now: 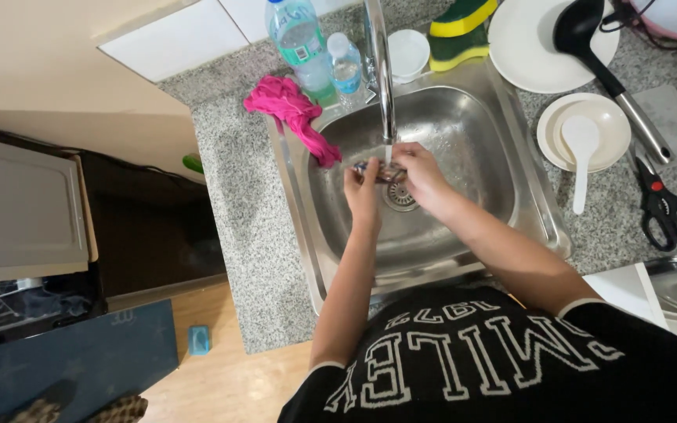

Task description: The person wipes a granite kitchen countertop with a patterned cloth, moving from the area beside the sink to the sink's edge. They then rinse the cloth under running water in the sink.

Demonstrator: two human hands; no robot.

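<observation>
Steel sink (503,149), both hands (363,188) (419,174) gripping small dark object (375,169), running tap (381,70)

We are in a home kitchen: steel sink (503,168), granite counter (237,219), plates (526,47), sponge (460,31), ladle (605,70).

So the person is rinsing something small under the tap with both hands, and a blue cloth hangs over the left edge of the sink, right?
Not quite: the cloth over the sink's left edge is pink, not blue, as the head view shows. The rest holds: the left hand and right hand hold a small object under the tap.
</observation>
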